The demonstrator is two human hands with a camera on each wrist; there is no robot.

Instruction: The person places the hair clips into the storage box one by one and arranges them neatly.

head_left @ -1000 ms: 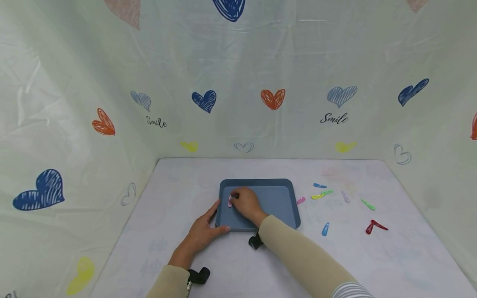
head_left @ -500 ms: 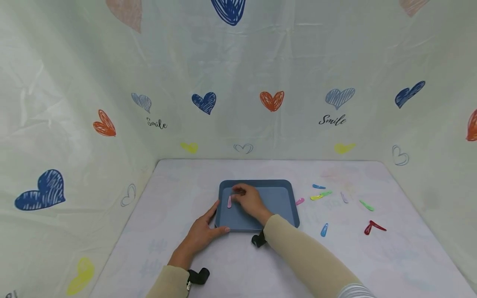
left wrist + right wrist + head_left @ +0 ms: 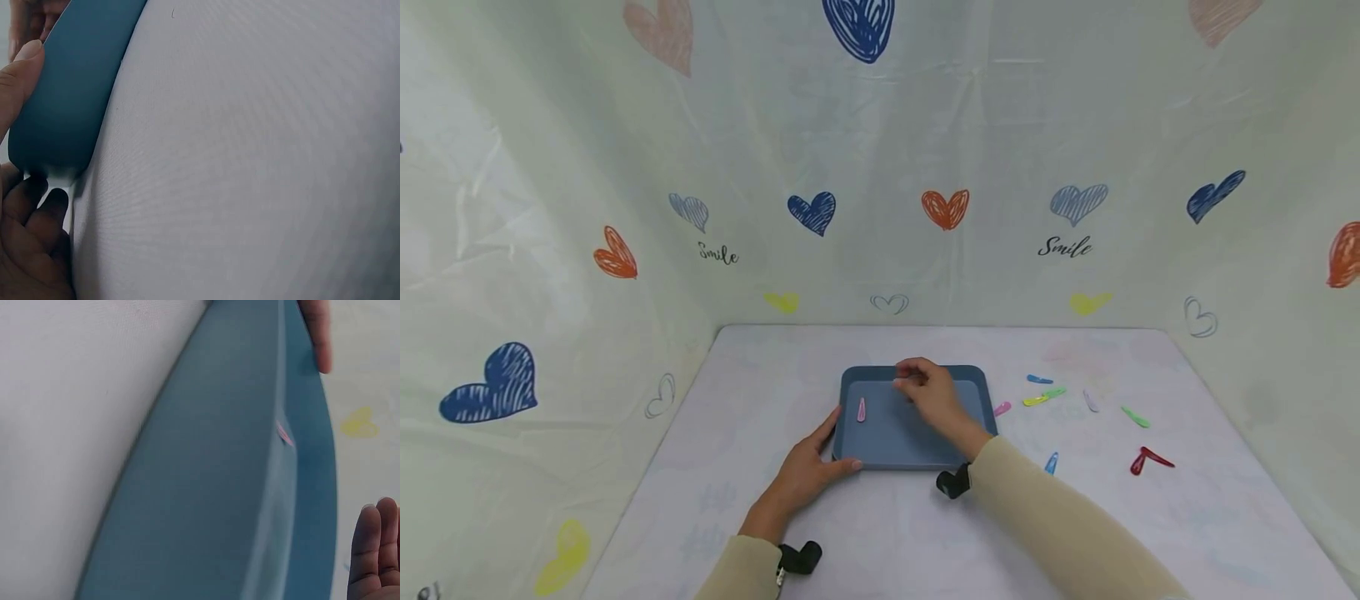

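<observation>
We see one pink clip (image 3: pixel 861 410) lying in the left part of the tray (image 3: pixel 895 442), its long axis running nearly from the tray's near edge towards its far edge. From our right hand (image 3: pixel 934 393), the nearer of our hands, it lies to the left and a little towards the near edge, just beyond the fingertips. We hold nothing that shows in that hand: its fingers are relaxed, apart from the clip, above the middle of the tray. Its forearm slants in from the near right, and the wrist is by the tray's right edge.

Our left hand (image 3: pixel 807 467) rests at the tray's near left corner, fingers along the left edge and thumb on the near edge, touching rather than clenched.

Outside the tray, all to the right of both hands and nearer the right, more clips lie on the worktop (image 3: pixel 760 392). The closest is a second pink one (image 3: pixel 1002 408), slanted just beside the tray's right edge; whether they touch we cannot tell. Towards the worktop's right edge, red pieces (image 3: pixel 1138 461) meet at an angle.
</observation>
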